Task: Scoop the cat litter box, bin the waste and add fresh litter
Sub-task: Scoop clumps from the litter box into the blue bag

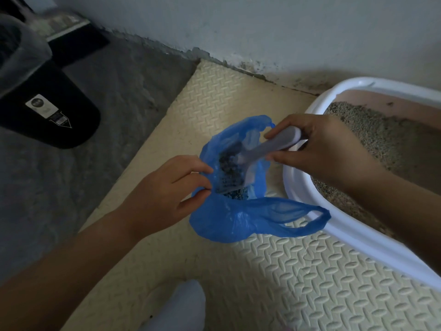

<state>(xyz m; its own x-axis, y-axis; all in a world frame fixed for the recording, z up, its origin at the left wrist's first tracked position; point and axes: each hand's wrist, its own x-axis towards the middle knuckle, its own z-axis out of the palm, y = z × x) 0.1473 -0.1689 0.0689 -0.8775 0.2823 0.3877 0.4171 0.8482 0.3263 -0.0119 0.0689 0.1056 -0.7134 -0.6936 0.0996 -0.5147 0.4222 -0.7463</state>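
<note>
Far to the left of both hands, a black bin (55, 103) with a clear liner stands on the grey floor (119, 91). A cream ridged mat (238, 91) lies beside it, under the hands.

The left hand (164, 187) has its fingers curled, and the thumb and fingertips are pressed together on the near left rim of a blue bag (226, 225), holding its mouth open. The bag sits on the mat, just right of those fingers and directly below them. One of its handle loops trails off to the right, toward the white rim of the litter box (307, 199); whether it touches the rim cannot be told.

A pale scoop (269, 146) slants down into the bag's mouth, between the two hands. Its head is close to the left fingertips and holds dark clumps (229, 173); more of them lie in the bag beneath it.

The right hand (319, 151) grips the scoop's handle. The thumb is on the upper side and the fingers are wrapped round the lower side, clamped on the handle, above the near corner of the litter box.

Behind and to the right of that hand, grey litter (372, 139) fills the box, which stands against the pale wall (262, 32). The bag lies just left of the box.
</note>
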